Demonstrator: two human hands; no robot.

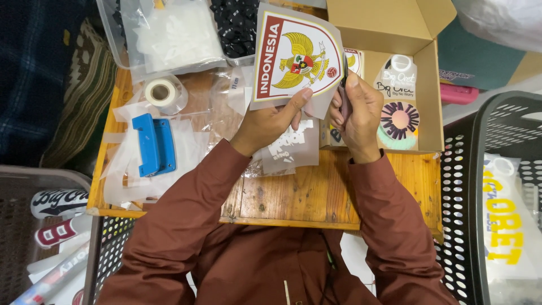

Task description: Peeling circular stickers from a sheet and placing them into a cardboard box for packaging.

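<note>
Your left hand (271, 121) pinched the lower edge of a shield-shaped crest transfer (297, 56), thumb on top and fingers curled beneath the clear backing film, so the sheet stood raised above the wooden table (305, 195) with its red border, white field and gold bird facing you. Your right hand (357, 113) was closed around a slim dark tool (344, 85), its tip touching the right edge of the crest; whether it was a blade or scissors you could not tell from this view. Both sleeves (192, 214) were rust brown. Under your hands lay another clear film with white lettering (285, 148), flat on the table. Just beside your right hand sat an open cardboard box (389, 25), holding more transfers, among them a round dark and pink design (400, 120). To the left of the raised crest rested a roll of tape (162, 91) and a blue hole punch (153, 144) on loose clear sheets. At the far edge of the table stood 2 clear plastic tubs, one with white pieces (169, 34) and one with black pieces (237, 25). A black mesh basket (468, 186) stood at your right with a sheet of yellow lettering (502, 217) inside.
</note>
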